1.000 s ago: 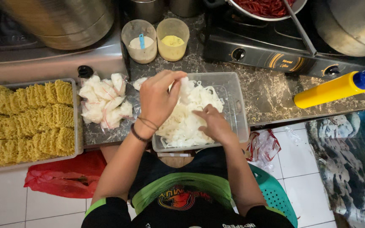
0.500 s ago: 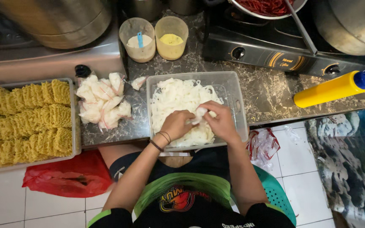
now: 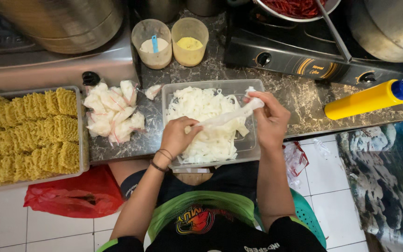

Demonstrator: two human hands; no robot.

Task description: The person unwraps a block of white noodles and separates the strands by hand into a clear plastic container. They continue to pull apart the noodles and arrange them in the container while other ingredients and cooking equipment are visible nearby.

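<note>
Stretched taut between left hand point(image 3: 178, 137) and right hand point(image 3: 269, 119), both pinching thin clear plastic bag point(image 3: 227, 116) above clear rectangular plastic tub point(image 3: 253, 144) of white noodles; likely to tear or spill if tugged harder.

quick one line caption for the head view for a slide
Left hand and right hand stretch a small clear bag of white noodles above a clear tub of flat white noodles.

White noodle strip point(image 3: 225, 117) stretched over clear tub point(image 3: 250, 144)
</note>
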